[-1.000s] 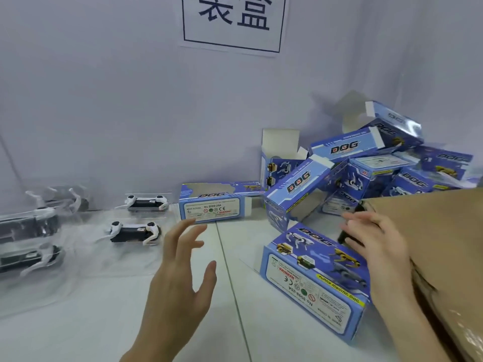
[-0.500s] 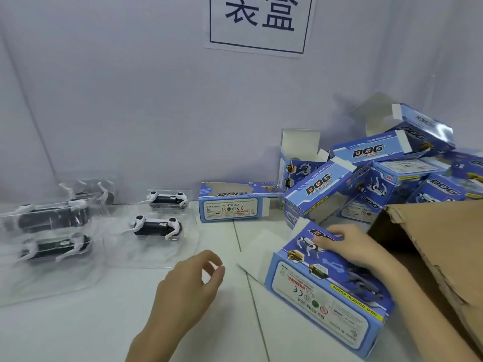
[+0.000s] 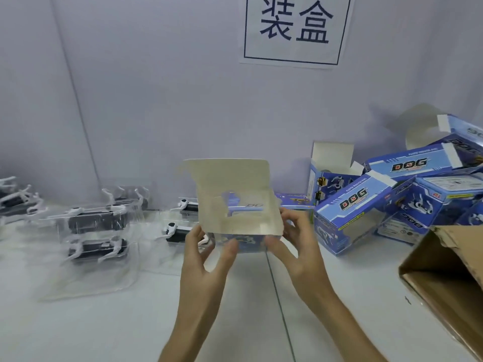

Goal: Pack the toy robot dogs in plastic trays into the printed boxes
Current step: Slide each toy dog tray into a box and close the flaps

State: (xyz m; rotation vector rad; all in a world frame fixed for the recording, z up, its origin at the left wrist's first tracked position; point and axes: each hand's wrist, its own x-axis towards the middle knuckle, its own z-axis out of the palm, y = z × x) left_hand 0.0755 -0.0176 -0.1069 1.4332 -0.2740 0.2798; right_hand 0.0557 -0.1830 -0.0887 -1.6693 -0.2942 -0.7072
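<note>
Beige cardboard faces the camera: the inside of a blue printed box with a window cut-out (image 3: 235, 176), held up at the centre of the frame with its lid flap raised. The left hand (image 3: 203, 265) pinches its lower left corner between thumb and curled fingers. The right hand (image 3: 298, 254) grips the lower right edge the same way.

The step looks like opening a box for loading. Next, one hand must let go and fetch a tray.

The nearest black-and-white toy robot dog in a clear plastic tray (image 3: 177, 232) lies just left, partly behind the box, with more trays (image 3: 96, 223) further left. The white table (image 3: 104, 330) at lower left offers room. The heap of blue boxes (image 3: 366, 205) and a brown corrugated carton (image 3: 444, 270) crowd the right edge.
</note>
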